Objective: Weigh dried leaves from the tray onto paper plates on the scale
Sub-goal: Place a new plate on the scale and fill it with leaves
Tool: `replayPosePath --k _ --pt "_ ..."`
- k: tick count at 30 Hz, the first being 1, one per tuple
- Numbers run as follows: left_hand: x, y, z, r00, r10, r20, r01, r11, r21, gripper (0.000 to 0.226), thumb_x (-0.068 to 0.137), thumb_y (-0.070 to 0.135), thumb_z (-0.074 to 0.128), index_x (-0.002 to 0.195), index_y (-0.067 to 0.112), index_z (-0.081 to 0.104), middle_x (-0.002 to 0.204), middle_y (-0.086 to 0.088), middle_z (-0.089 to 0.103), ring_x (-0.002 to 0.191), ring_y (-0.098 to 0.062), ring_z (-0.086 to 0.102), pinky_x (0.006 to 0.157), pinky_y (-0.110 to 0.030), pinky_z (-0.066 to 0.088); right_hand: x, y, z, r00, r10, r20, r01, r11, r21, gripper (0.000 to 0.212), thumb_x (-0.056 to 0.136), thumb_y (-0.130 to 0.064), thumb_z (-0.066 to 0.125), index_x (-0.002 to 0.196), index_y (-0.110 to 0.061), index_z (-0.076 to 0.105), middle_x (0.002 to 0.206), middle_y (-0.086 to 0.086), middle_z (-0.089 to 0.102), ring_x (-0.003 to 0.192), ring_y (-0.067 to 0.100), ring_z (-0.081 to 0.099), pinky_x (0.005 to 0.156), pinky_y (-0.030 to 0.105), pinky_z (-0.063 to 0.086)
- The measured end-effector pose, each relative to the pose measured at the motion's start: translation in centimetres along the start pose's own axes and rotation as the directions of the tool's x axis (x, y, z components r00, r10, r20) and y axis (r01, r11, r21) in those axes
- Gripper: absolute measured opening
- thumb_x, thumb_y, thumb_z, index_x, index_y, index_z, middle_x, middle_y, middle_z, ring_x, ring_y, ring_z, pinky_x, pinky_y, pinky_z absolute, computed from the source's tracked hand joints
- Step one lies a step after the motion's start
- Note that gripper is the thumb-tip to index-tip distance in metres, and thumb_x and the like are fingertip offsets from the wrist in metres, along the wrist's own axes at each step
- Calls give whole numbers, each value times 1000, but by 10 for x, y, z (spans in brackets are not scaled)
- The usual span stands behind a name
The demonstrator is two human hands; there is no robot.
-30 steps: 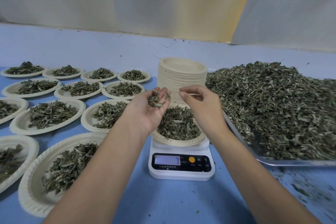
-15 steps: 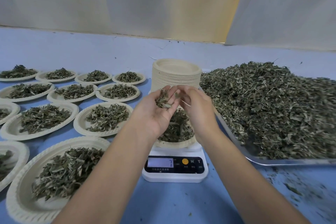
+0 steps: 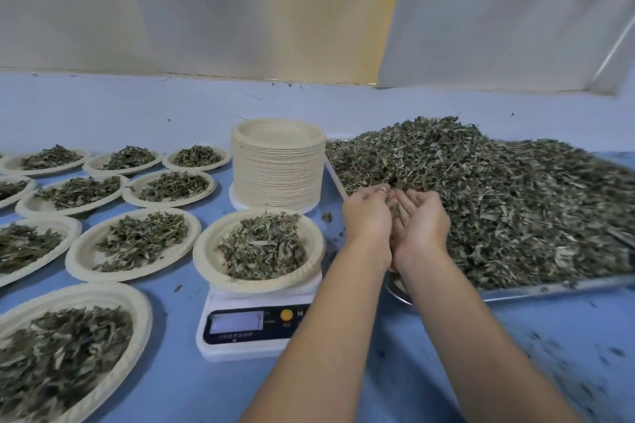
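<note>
A white digital scale carries a paper plate heaped with dried leaves. To its right a metal tray holds a big pile of dried leaves. Both my hands are side by side over the tray's left end, palms turned toward each other. My left hand shows its back, fingers curled with a few leaf bits at the fingertips. My right hand is cupped and relaxed beside it, its fingers reaching the pile. Some leaves show in the gap between the hands.
A tall stack of empty paper plates stands behind the scale, close to the tray's left edge. Several filled plates cover the blue table to the left. Leaf crumbs lie scattered at the front right.
Both hands have moved right, from above the plate on the scale to over the tray's left end. The plate on the scale is now uncovered.
</note>
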State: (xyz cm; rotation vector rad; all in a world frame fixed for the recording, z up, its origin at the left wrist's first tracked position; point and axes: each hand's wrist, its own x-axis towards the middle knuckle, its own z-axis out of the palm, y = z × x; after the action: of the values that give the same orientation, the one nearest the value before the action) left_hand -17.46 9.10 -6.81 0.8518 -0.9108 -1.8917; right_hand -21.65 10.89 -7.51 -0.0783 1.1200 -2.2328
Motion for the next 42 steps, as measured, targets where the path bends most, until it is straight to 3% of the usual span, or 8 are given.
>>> replayPosePath --k 6,14,19,23,27,32,37,42 --pt "3 -7 5 974 103 204 -201 810 551 31 91 12 54 121 15 61 123 -1 59 97 -10 53 78 -21 38 19 -1 -18 988 -131 -86 103 956 -273 25 93 -11 45 109 -6 63 111 9 62 104 21 57 82 30 43" --pt "-2 0 3 951 -39 307 -89 915 393 45 97 28 44 141 20 43 146 3 41 135 -14 35 93 -24 21 16 5 -17 990 -129 -50 109 952 -288 29 94 -8 46 117 -7 63 108 3 62 101 15 55 85 26 39" --pt "-5 -2 5 941 -112 318 17 958 285 35 100 33 40 129 17 50 134 5 50 117 7 49 89 -8 27 16 5 -18 991 -126 -44 106 943 -314 30 94 -8 44 117 -10 63 108 3 62 97 13 54 81 25 39" --pt "0 -1 4 960 -72 272 11 975 220 50 99 29 44 143 8 36 152 -4 33 140 -15 28 113 -29 20 16 5 -19 992 -123 -29 111 959 -260 28 94 -5 43 114 -9 63 106 7 65 96 16 61 80 23 46" --pt "-1 1 -7 957 -59 284 -8 973 231 29 101 24 41 111 4 60 119 -11 61 112 -16 56 102 -28 40 9 8 -12 994 -95 49 103 975 -198 31 95 -1 41 121 -1 59 111 13 64 100 20 63 90 29 51" --pt "-8 22 -36 975 93 201 -157 931 331 28 100 18 41 74 21 53 78 7 54 73 -4 51 69 -19 39 -11 20 6 975 -75 211 128 960 -249 28 95 -2 42 112 -7 63 110 11 67 103 18 63 91 26 50" --pt "-15 50 -87 958 265 109 -286 874 393 25 96 12 48 120 15 54 110 -3 62 106 -17 59 90 -31 48 -26 36 30 946 -70 315 189 912 -365 23 97 -8 46 112 -16 62 101 -4 63 97 8 59 74 16 47" --pt "-22 76 -146 889 445 -111 -371 841 394 24 96 8 43 113 17 56 113 3 61 112 -17 58 100 -34 45 -25 53 37 941 -106 320 263 825 -500 18 97 -15 50 107 -19 63 96 -10 61 95 8 56 80 20 42"
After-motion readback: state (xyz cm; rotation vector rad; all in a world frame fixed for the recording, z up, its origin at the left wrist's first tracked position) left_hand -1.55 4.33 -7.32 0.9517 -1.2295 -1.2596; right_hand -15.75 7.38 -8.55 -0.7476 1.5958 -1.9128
